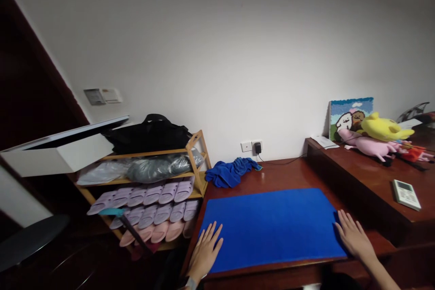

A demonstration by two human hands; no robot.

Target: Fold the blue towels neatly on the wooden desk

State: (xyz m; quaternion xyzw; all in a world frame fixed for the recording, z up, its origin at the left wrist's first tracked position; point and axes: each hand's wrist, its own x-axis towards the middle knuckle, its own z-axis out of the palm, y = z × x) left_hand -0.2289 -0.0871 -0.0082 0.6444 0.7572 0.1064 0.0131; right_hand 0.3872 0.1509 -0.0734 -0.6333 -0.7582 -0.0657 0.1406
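A wide wooden counter [288, 176] fills the lower middle of the view, with a raised wooden ledge [367, 176] stepping up along its right side. On the counter lies a blue cloth [272, 226], spread flat and nearly square to the front edge. Both hands rest on it, flat and with fingers spread: the left hand [205, 249] presses on the near left corner, the right hand [353, 235] on the right edge. Neither grip is closed on anything; the palms only bear down on the fabric.

The step in hand looks like smoothing or squaring the cloth. A next move would likely call for pinching an edge or corner, since flat palms cannot lift it.

Behind the cloth, a crumpled blue towel [231, 172] lies near the wall. To the left stands a wooden rack [197, 163] of pale slippers [152, 204]. On the ledge sit plush toys [380, 138] and a white remote [406, 194].
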